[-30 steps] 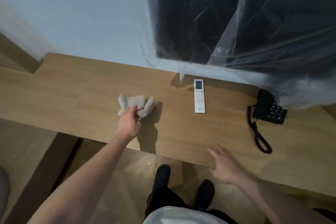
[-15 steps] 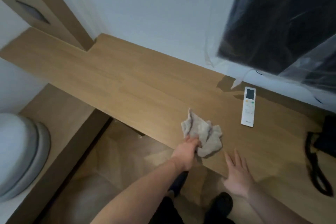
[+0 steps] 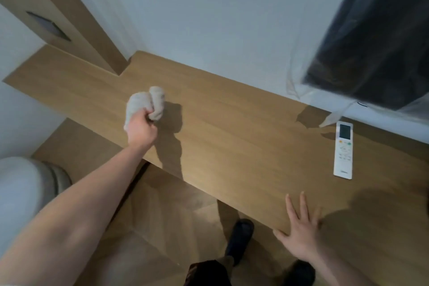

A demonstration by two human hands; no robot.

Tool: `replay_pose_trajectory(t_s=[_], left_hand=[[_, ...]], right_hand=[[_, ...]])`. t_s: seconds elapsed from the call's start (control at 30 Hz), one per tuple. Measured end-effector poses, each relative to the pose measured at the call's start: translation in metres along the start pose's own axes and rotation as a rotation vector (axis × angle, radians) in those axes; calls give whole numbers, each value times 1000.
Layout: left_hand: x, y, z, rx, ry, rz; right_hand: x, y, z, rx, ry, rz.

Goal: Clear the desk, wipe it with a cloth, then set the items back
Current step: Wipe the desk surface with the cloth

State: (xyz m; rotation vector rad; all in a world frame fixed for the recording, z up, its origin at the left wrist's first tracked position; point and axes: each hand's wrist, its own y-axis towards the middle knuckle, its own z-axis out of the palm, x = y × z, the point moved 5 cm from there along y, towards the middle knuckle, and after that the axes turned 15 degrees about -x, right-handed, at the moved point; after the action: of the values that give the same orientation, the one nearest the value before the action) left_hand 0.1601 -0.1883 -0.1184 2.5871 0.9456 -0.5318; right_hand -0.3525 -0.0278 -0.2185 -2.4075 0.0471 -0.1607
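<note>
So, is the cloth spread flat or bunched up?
Bunched up. The cloth is crumpled into rounded lumps, gripped by the left hand on the desk.

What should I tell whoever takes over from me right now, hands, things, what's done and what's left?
Left hand grips the bunched grey cloth on the left part of the desk.
Right hand rests flat, fingers spread, on the desk's near edge.
White remote lies on the desk near the wall, at the right.
Done: wiping is under way on the left side.
Left: the remote is not cleared; lift it, wipe there, then set the items back.
</note>
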Motion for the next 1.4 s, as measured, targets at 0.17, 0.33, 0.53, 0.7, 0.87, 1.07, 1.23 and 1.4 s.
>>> replay_pose_trajectory(t_s=[0.17, 0.33, 0.53, 0.7, 0.87, 1.07, 1.23, 1.4], left_hand=[[64, -52, 65, 378, 257, -1], [20, -132, 75, 440, 139, 223], [-45, -214, 40, 755, -104, 588], [-32, -88, 0, 403, -72, 308], [29, 44, -44, -44, 94, 8], [75, 11, 27, 274, 311, -31], [0, -144, 77, 264, 103, 65], [-123, -218, 86, 535, -344, 429]], right_hand=[[-4, -2, 7, -18, -33, 21], [2, -4, 6, 27, -38, 36], [6, -8, -4, 70, -53, 72], [7, -9, -6, 78, -55, 95], [9, -12, -7, 100, -29, 76], [6, -11, -2, 87, -24, 76], [7, -13, -3, 74, -14, 82], [7, -11, -5, 78, -5, 91]])
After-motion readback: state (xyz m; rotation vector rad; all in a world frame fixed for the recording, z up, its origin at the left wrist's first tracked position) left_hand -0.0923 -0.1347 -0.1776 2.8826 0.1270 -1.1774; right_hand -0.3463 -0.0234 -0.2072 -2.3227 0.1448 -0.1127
